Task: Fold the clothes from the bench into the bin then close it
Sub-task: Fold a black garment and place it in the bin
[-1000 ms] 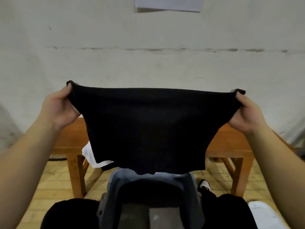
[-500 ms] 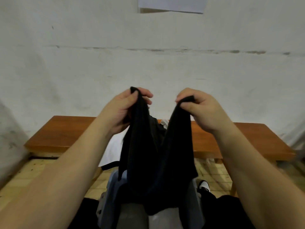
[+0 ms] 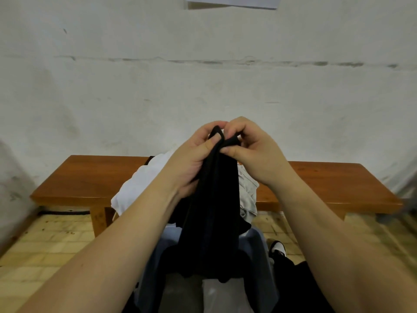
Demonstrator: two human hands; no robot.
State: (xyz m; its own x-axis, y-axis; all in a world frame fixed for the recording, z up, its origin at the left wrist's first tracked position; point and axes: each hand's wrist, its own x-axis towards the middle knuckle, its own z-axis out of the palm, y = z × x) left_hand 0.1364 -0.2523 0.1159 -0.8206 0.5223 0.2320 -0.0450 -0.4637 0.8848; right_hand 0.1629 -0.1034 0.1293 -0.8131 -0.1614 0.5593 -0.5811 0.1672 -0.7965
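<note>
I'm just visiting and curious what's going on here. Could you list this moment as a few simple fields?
left hand: pinches top of black garment
right hand: pinches same top edge, beside left hand
black garment: folded in half, hangs over bin
bin: open, grey, below hands
bench: wooden, holds white cloth and grey cloth

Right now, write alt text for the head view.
Both hands, left and right, pinch a folded black garment together at its top, hanging over an open grey bin. Behind, white and grey clothes lie on a wooden bench.
</note>
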